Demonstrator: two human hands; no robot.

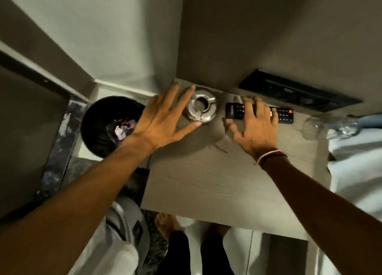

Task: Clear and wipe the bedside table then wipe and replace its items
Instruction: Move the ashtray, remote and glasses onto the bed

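Two bare hands reach over the bedside table (pixel 217 181). At 11 o'clock, the left hand (pixel 163 117), fingers spread and gripping nothing, lies beside the metal ashtray (pixel 201 107), thumb just at its rim. At 1 o'clock, the right hand (pixel 255 128) arches over the black remote (pixel 283 114) (fingers splayed, not clenched). A clear bottle (pixel 328 126) lies at 3 o'clock.

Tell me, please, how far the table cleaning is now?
Done: nothing visible; the ashtray, remote and glass are on the table. In hand: the left hand spreads open beside the ashtray, the right hand over the remote, neither gripping. Left: clearing, wiping, replacing. No cloth is visible.
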